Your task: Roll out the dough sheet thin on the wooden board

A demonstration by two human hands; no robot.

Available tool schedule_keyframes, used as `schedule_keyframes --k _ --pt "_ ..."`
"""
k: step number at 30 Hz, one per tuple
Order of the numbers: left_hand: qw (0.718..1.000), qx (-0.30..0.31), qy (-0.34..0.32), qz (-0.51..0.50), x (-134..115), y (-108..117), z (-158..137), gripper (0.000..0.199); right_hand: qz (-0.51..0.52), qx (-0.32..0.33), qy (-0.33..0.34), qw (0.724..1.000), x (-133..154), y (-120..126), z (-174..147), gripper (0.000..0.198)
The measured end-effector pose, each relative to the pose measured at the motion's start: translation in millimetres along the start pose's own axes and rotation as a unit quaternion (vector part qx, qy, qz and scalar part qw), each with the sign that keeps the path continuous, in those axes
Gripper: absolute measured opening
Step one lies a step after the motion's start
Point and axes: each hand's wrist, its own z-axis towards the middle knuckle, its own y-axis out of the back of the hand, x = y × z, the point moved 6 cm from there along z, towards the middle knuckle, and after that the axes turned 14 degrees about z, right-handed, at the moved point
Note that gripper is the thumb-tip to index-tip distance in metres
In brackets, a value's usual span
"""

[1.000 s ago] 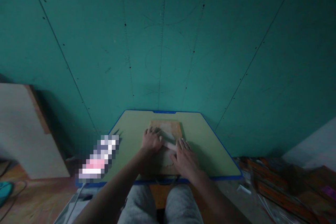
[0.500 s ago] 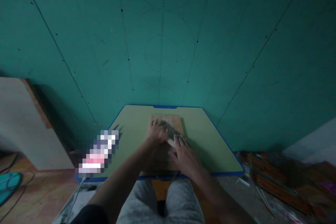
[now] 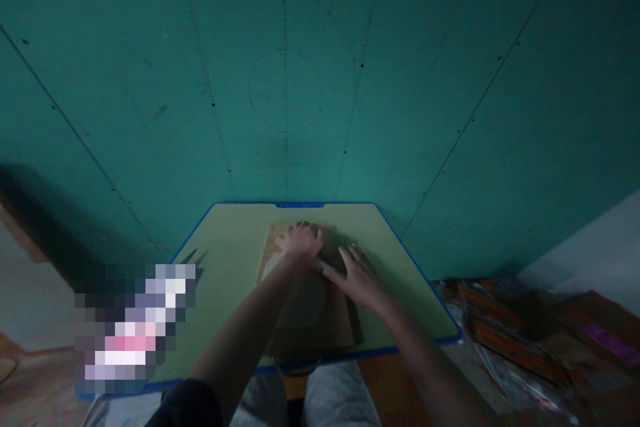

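Observation:
A wooden board (image 3: 340, 327) lies on the small table, and a pale flat sheet that looks like dough (image 3: 300, 303) is spread over it. Near the board's far edge, my left hand (image 3: 301, 240) bears down on a pale rolling pin (image 3: 317, 265), its fingers bent over the far side. Most of the pin is hidden beneath that hand. My right hand (image 3: 361, 278) is at the board's right side, fingers spread, with the thumb close to the pin's near end; whether they touch I cannot tell.
The light-topped folding table (image 3: 400, 300) has a blue rim and stands against a green wall (image 3: 400, 113). A pixelated object (image 3: 135, 333) lies at its left, with a dark pointed tip showing. Boxes and plastic-wrapped items (image 3: 520, 340) crowd the floor at right.
My right hand has opened its fingers and shifted right, off the pin. My left hand has moved further over the pin. The view has tilted and drawn closer to the table.

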Motion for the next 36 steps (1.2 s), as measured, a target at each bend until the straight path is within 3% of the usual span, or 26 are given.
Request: schedule_keyframes --k 7,16,21,26,30,33,36 --pt "0.999 -0.049 -0.005 0.007 -3 -6 12 0.044 0.025 0.037 -0.084 0.995 -12 10 8 0.1" --pt "0.993 -0.05 -0.097 0.05 9 -15 -27 0.032 -0.009 0.029 -0.03 0.999 13 -11 -17 0.081" --pt "0.992 -0.08 -0.075 0.067 23 -11 -53 0.043 -0.049 -0.001 0.019 0.999 33 -16 -29 0.073" --pt "0.995 -0.057 -0.05 0.06 39 -11 -85 0.047 -0.109 -0.048 0.083 0.989 58 -27 -43 0.064" --pt "0.993 -0.053 -0.08 0.065 47 -11 -107 0.041 -0.117 -0.071 0.145 0.98 73 -34 -46 0.049" --pt "0.992 -0.052 -0.087 0.08 47 -11 -107 0.04 -0.116 -0.082 0.154 0.978 75 -32 -38 0.046" --pt "0.995 -0.046 -0.033 0.083 46 -9 -92 0.043 -0.126 -0.093 0.127 0.98 71 -26 -23 0.045"
